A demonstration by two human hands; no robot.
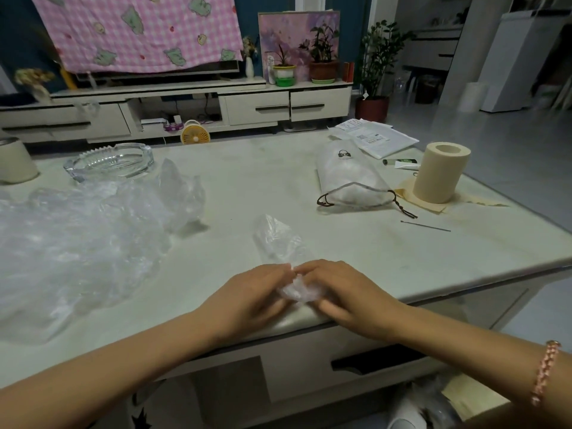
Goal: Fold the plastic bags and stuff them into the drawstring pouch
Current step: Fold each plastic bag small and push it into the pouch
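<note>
Largest in view, the pale table (278, 168), carrying everything. On its left part, a wide heap of loose clear plastic bags (77, 236), crumpled and not yet folded. At the far right, well apart from the heap, the white drawstring pouch (349, 178), lying on its side with the mouth toward the near edge and the dark cords slack; judged from its bulge, partly filled. Just beside the pouch, an upright beige roll (441, 174). At the far left, just behind the heap, a glass ashtray (108, 164).

At the near edge, in the middle, one clear plastic bag (278, 243), flattened into a narrow strip pointing away. Held at its near end by the left hand (250, 298) and the right hand (349, 292) together, with fingers curled round a small wad of the same bag.

Probably in the middle of the folding step, working up from the near end. Next, likely a need to keep the wad tight, take in the rest of the strip, then carry it across to the pouch.

Fingertips blurred and half covered by plastic, so hard to tell whether rolled or folded flat. No way to count the bags in the heap or in the pouch. Near the pouch cord, a thin needle-like rod (425, 226), too small to name surely.
</note>
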